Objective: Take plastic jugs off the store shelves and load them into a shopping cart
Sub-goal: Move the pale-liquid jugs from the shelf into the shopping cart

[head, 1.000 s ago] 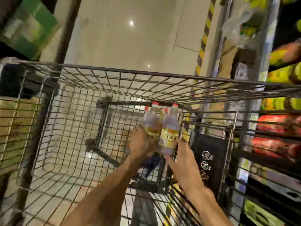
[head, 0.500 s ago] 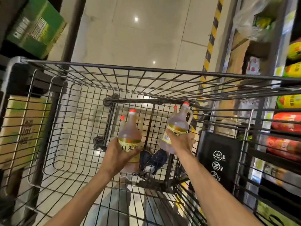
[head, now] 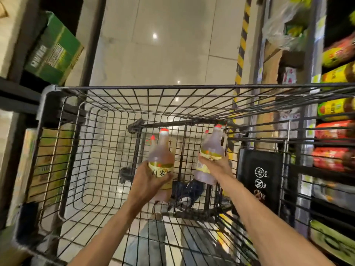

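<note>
The wire shopping cart (head: 80, 143) sits under your arms, shelves (head: 338, 131) at right. Inside its basket, your left hand (head: 148, 181) grips one red-capped jug (head: 161, 150) round its label; your right hand (head: 217, 166) grips another jug (head: 212, 148), well apart.

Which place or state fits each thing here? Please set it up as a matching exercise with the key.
Things:
1. clear plastic jug with amber liquid and a red cap
2. second clear red-capped plastic jug with a side handle
3. green cardboard box
4. black panel with white YES and NO symbols

Places or states:
A. on the upper left shelf
B. gripped by the right hand
C. fixed at the black wire shopping cart's right side
D. gripped by the left hand

Pairs: 1-D, 2-B, 3-A, 4-C
</note>
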Action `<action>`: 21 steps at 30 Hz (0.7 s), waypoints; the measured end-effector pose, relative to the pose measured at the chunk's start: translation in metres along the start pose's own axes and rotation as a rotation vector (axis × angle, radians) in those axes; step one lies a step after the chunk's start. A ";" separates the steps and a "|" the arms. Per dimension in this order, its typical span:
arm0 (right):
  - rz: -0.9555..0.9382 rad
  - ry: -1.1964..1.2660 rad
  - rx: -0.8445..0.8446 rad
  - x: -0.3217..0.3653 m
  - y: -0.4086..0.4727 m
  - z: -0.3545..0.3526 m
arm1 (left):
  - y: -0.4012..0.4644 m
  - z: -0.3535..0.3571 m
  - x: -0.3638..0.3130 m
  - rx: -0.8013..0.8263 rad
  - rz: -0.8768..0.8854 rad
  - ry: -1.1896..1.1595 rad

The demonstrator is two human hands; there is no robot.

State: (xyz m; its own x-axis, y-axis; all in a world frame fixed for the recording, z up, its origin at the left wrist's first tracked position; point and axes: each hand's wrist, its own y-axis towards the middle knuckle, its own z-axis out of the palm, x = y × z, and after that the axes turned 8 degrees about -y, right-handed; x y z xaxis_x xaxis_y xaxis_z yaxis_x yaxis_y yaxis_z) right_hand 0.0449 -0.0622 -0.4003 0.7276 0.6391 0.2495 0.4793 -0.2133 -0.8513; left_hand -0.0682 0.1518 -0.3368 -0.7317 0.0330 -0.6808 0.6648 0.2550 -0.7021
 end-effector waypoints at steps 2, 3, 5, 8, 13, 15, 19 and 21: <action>-0.045 0.004 0.061 -0.009 -0.012 -0.004 | -0.011 -0.003 -0.011 -0.005 0.025 0.011; -0.080 0.006 0.087 -0.009 -0.028 -0.010 | -0.017 -0.006 -0.017 0.002 0.030 0.016; -0.157 0.031 0.150 -0.004 -0.066 -0.025 | -0.031 -0.009 -0.031 0.022 0.048 0.028; -0.199 0.105 0.181 0.000 -0.131 -0.057 | -0.060 -0.014 -0.055 0.060 0.078 0.059; -0.247 0.256 0.092 -0.032 -0.227 -0.106 | -0.119 -0.014 -0.103 0.136 0.160 0.150; -0.256 0.315 0.035 -0.043 -0.264 -0.126 | -0.147 -0.004 -0.131 0.182 0.229 0.183; -0.295 0.386 -0.141 -0.079 -0.334 -0.163 | -0.204 0.020 -0.178 0.241 0.351 0.290; -0.316 0.431 -0.228 -0.099 -0.369 -0.182 | -0.227 0.032 -0.191 0.286 0.393 0.333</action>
State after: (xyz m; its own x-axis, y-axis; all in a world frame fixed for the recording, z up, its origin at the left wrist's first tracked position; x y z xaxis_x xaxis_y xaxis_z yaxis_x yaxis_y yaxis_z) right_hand -0.1148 -0.1810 -0.0272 0.6431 0.3492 0.6815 0.7647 -0.2458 -0.5956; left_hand -0.0745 0.0568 -0.0537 -0.3995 0.3855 -0.8318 0.8760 -0.1071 -0.4703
